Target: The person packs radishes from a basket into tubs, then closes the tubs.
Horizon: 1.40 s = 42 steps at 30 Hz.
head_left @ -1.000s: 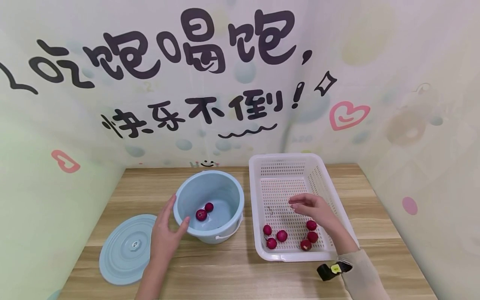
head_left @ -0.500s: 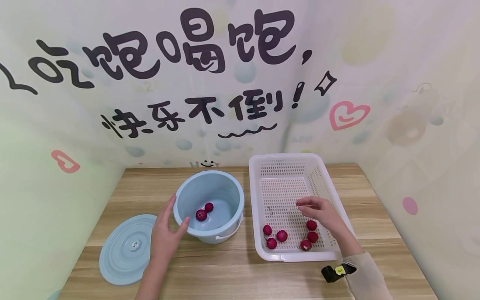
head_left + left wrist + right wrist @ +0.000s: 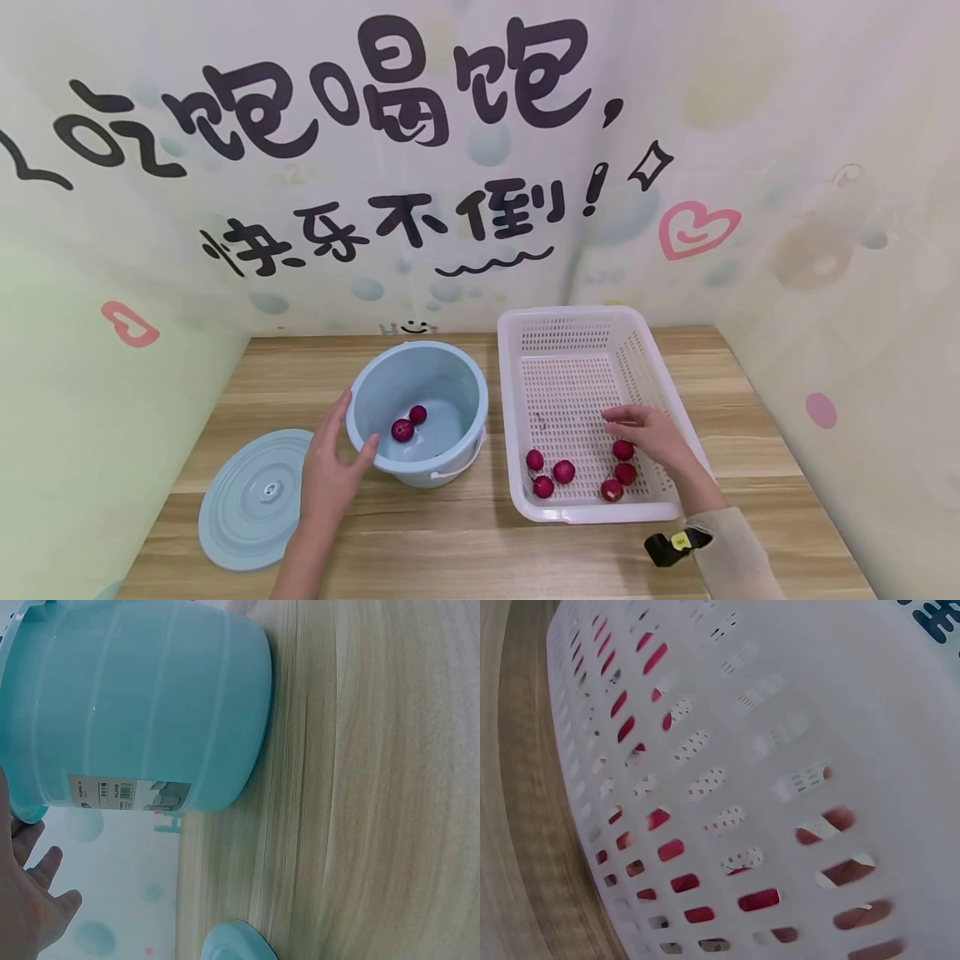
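Observation:
In the head view my left hand (image 3: 330, 475) rests at the left rim of the light blue bucket (image 3: 420, 471), thumb and fingers spread along it. Two red radishes (image 3: 402, 430) lie on the bucket's bottom. My right hand (image 3: 656, 437) is over the right part of the white basket (image 3: 588, 514), fingers extended, just above the upper radish (image 3: 622, 450) of three on that side. Nothing shows in its grasp. Three more radishes (image 3: 564, 472) lie at the basket's near left. The right wrist view looks through the slotted basket wall (image 3: 780, 780).
A light blue lid (image 3: 251, 500) lies on the wooden table (image 3: 465, 550) left of the bucket. Behind the table stands a printed wall (image 3: 480, 292). A black strap with a yellow tag (image 3: 678, 542) is at my right wrist.
My right hand has moved right and a little toward the near side, down to the radishes at the basket's right. My left hand and the bucket have stayed put.

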Each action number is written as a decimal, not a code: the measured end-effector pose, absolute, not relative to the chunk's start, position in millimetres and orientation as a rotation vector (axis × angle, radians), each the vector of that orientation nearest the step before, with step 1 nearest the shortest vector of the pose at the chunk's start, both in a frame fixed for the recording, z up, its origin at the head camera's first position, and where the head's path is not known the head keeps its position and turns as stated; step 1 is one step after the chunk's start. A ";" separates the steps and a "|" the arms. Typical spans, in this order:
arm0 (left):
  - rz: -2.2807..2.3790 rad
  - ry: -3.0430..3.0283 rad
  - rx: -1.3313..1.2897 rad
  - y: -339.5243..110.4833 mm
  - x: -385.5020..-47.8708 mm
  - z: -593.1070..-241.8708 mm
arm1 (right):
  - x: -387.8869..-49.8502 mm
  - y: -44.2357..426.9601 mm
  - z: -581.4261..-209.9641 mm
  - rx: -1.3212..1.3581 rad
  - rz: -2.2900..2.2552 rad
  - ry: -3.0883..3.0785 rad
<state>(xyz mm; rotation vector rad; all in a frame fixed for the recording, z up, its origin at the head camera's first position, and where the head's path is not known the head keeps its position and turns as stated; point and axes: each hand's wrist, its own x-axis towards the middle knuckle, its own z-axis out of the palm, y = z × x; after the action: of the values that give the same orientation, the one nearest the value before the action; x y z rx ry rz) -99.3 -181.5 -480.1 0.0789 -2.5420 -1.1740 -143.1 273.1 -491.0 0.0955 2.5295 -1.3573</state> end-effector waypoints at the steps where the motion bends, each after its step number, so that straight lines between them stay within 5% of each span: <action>1: -1.176 -2.539 0.078 -181.6 -99.2 -480.2 | -143.2 273.6 -491.6 0.092 -1.332 2.534; 42: -1.178 -2.550 0.077 -182.0 -98.9 -481.5 | -141.2 272.5 -504.3 0.060 -1.163 2.533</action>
<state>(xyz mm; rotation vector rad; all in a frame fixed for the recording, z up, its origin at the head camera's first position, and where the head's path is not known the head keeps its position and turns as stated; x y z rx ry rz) -98.9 -182.0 -481.5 0.0771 -2.5495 -1.1779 -141.2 272.5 -504.3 0.0597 2.5332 -1.1631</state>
